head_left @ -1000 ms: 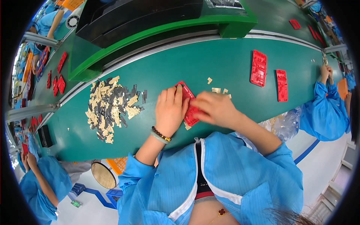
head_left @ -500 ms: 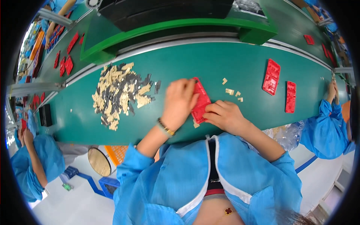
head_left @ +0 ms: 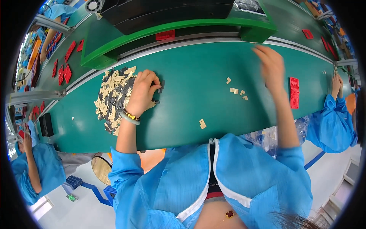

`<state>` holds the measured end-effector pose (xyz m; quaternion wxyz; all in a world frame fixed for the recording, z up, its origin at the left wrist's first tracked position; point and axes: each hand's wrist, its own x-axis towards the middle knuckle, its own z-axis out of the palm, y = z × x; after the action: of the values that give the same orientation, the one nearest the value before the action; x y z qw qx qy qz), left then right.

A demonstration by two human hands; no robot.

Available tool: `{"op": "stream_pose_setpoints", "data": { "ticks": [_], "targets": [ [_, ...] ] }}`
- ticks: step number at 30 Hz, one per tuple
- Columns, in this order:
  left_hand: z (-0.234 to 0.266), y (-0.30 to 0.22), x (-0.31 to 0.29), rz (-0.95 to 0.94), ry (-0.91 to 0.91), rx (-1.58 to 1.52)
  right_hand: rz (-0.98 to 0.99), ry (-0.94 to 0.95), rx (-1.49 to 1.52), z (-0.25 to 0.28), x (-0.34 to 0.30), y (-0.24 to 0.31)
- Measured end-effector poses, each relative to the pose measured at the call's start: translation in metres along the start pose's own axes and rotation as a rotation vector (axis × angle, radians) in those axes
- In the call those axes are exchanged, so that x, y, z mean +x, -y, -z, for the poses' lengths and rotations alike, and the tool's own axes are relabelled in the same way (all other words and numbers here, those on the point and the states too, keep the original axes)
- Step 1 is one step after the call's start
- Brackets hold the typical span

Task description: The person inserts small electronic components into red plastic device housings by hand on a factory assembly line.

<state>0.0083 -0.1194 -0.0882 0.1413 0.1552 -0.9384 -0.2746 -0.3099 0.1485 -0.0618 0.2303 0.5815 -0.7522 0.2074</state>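
Note:
My left hand (head_left: 142, 92) is at the right edge of a heap of small cream and dark grey plastic pieces (head_left: 114, 97). Its thumb and fingers come together in a pinch, and whatever is between them is too small to make out. Close to the fingertips lies a dark grey piece (head_left: 162, 86). Farther right, my right hand (head_left: 272, 68) is raised over the green table (head_left: 179, 122), somewhat blurred, fingers stretched toward the far side. Nothing shows in it. A red plastic shell (head_left: 294, 92) lies to its right.
Several loose cream pieces (head_left: 234, 91) lie mid-table, another cream piece (head_left: 202, 123) nearer me. Beyond the metal rail, a red shell (head_left: 165, 35) sits under a green-edged shelf (head_left: 179, 27). Co-workers in blue sit at both sides; the left one (head_left: 38, 164) is beside a black box (head_left: 46, 124).
Both hands have let go of the red shell and moved apart, left to the heap, right outward. A red shell now shows under the shelf. The shell near my right hand no longer shows.

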Motion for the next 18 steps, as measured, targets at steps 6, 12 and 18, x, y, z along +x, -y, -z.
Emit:
{"op": "stream_pose_setpoints", "data": {
  "ticks": [6,12,18],
  "targets": [
    [-0.003,-0.007,-0.002,0.022,-0.095,0.024,0.129,0.369,-0.251,0.059,-0.065,-0.052],
    [-0.011,-0.016,0.006,0.162,-0.011,-0.165,-0.094,0.17,-0.018,-0.018,-0.035,0.024],
    [-0.005,-0.019,0.001,0.138,-0.009,-0.085,-0.085,0.248,0.314,-0.02,-0.03,0.123]
  ]
}}
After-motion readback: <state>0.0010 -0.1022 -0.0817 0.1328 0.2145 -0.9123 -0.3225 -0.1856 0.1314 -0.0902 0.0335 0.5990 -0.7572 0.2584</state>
